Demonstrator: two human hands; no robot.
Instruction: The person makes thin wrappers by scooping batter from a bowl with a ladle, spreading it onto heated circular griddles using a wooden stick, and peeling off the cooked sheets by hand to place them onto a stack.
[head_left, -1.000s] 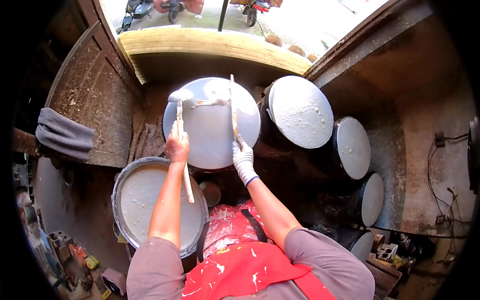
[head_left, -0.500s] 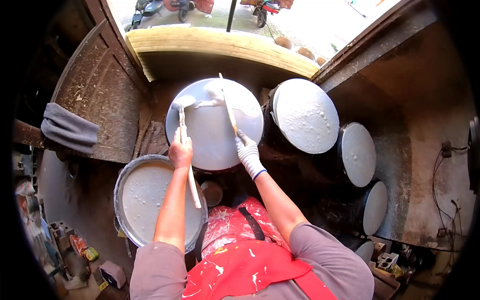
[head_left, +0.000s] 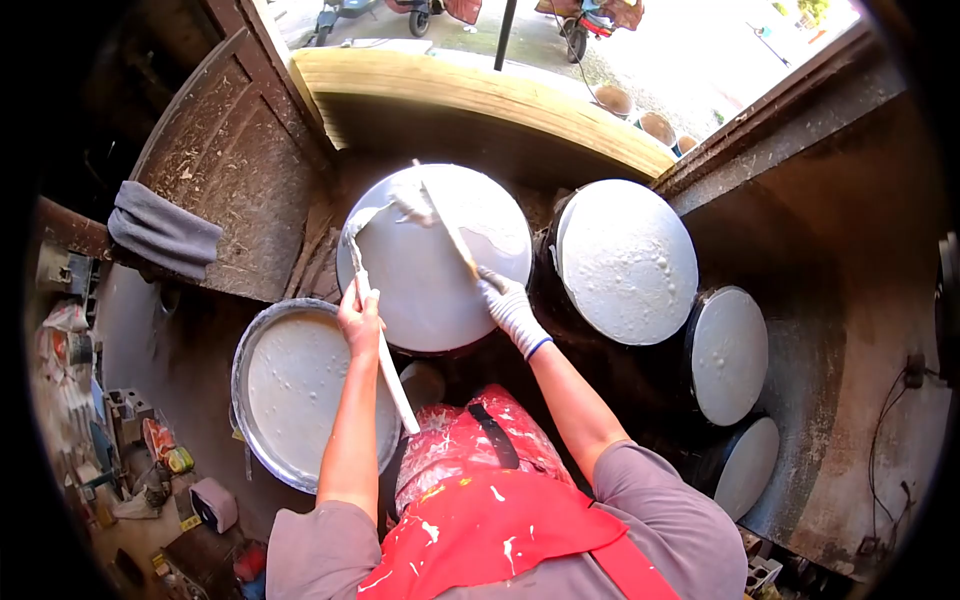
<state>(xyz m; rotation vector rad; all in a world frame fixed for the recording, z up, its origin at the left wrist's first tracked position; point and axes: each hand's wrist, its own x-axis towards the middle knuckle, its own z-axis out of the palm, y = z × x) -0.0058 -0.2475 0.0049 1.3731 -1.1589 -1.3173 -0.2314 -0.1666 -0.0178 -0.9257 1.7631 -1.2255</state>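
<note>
My bare left hand [head_left: 360, 318] is closed around the pale handle of a long-handled ladle [head_left: 394, 385]. Its white-coated head tilts over the left side of a large round drum top [head_left: 430, 290]. In a white knit glove, my right hand [head_left: 510, 308] grips a thin wooden stick [head_left: 450, 222], which slants across the same top toward its far edge. Wet white liquid covers that surface, with a blurred pale patch near the stick's far end. To the left of my left forearm stands a wide tub [head_left: 290, 390] of bubbly white liquid.
More round white-topped drums curve along the right: a big one [head_left: 628, 262], then a smaller one [head_left: 730, 355] and another [head_left: 748, 468]. A wooden beam [head_left: 480, 105] crosses the far side. A grey cloth [head_left: 165, 228] hangs at left. Bricks and clutter lie lower left.
The ladle head has tipped from a round, face-on look to an edge-on one. The stick's far end has swung slightly left. My view has shifted a little, moving the surroundings.
</note>
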